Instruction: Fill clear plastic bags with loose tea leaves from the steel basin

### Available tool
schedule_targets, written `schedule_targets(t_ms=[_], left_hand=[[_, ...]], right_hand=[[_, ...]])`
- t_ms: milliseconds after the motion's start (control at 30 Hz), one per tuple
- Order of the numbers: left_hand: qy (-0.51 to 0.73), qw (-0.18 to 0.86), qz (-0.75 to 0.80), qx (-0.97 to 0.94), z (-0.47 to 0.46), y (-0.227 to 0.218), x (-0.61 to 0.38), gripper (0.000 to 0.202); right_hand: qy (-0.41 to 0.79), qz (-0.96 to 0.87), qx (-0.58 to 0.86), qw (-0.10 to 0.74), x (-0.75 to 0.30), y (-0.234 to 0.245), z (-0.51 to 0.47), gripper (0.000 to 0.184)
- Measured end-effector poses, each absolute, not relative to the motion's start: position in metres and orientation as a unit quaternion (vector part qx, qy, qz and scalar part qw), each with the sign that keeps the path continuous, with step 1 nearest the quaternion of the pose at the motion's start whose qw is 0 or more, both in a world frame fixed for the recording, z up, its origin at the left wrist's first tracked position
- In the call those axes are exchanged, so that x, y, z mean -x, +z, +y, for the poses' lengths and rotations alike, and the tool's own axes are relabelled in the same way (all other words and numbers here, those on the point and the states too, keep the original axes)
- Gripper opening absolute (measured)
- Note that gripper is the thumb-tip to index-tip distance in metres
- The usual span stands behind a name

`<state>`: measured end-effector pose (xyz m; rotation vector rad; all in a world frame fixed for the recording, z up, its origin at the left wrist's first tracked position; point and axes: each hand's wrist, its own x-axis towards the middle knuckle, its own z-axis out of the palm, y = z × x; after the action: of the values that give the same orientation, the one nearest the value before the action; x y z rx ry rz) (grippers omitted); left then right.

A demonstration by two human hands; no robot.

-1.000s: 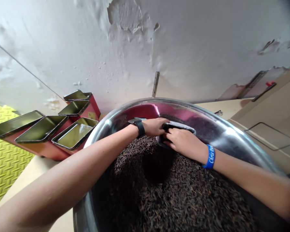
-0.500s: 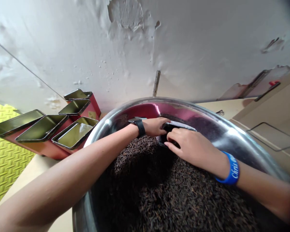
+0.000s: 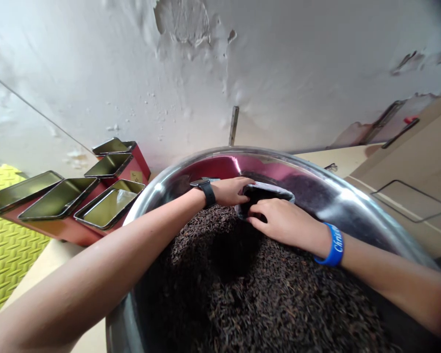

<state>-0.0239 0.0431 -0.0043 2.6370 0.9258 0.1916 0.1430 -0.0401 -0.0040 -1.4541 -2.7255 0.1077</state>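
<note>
A plastic bag [image 3: 279,190] with a pale, shiny rim stands mouth up at the far side of a large metal basin [image 3: 318,177], its inside dark. My left hand [image 3: 232,190], below a black watch, is closed on the left part of the bag's rim. My right hand [image 3: 279,218] is curled over the mouth's near right side, thumb and forefinger around the near edge; its other fingertips are hidden. Dark, twisted dried tea leaves [image 3: 279,294] fill the basin around and below the hands, with a shadowed hollow in front of the bag.
Several open red tins [image 3: 110,208] with gold insides stand left of the basin, one with clear plastic in it. Beyond them lies a yellow textured mat [image 3: 11,250]. A peeling wall [image 3: 290,78] rises behind, and a pale panel [image 3: 407,171] stands at the right.
The view has shifted slightly. My right hand has turned and its fingers have drawn back a little, showing more of the bag's mouth. My left hand keeps its place on the rim.
</note>
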Motion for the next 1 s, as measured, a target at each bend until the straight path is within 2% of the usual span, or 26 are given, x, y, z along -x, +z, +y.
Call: schedule_targets(t_ms=[133, 333, 433, 567, 800, 1000], left_hand=[[0.065, 0.170, 0.327, -0.927, 0.042, -0.004, 0.024, 0.057], [0.060, 0.166, 0.329, -0.928, 0.042, -0.003, 0.024, 0.056], [0.058, 0.164, 0.333, -0.927, 0.041, -0.002, 0.023, 0.056], [0.058, 0.159, 0.332, -0.928, 0.039, 0.000, 0.023, 0.055], [0.052, 0.151, 0.332, -0.930, 0.041, -0.002, 0.023, 0.056], [0.049, 0.149, 0.331, -0.930, 0.041, -0.002, 0.023, 0.056]], right_hand=[[-0.017, -0.881, 0.471, 0.034, -0.146, -0.010, -0.034, 0.029], [-0.043, -0.873, 0.486, 0.001, -0.150, -0.018, -0.026, 0.030], [-0.054, -0.877, 0.478, 0.027, -0.143, -0.012, -0.035, 0.029], [-0.047, -0.888, 0.455, 0.058, -0.133, -0.006, -0.050, 0.028], [-0.005, -0.887, 0.458, 0.054, -0.141, -0.023, -0.024, 0.025], [-0.039, -0.886, 0.460, 0.041, -0.144, -0.026, -0.017, 0.028]])
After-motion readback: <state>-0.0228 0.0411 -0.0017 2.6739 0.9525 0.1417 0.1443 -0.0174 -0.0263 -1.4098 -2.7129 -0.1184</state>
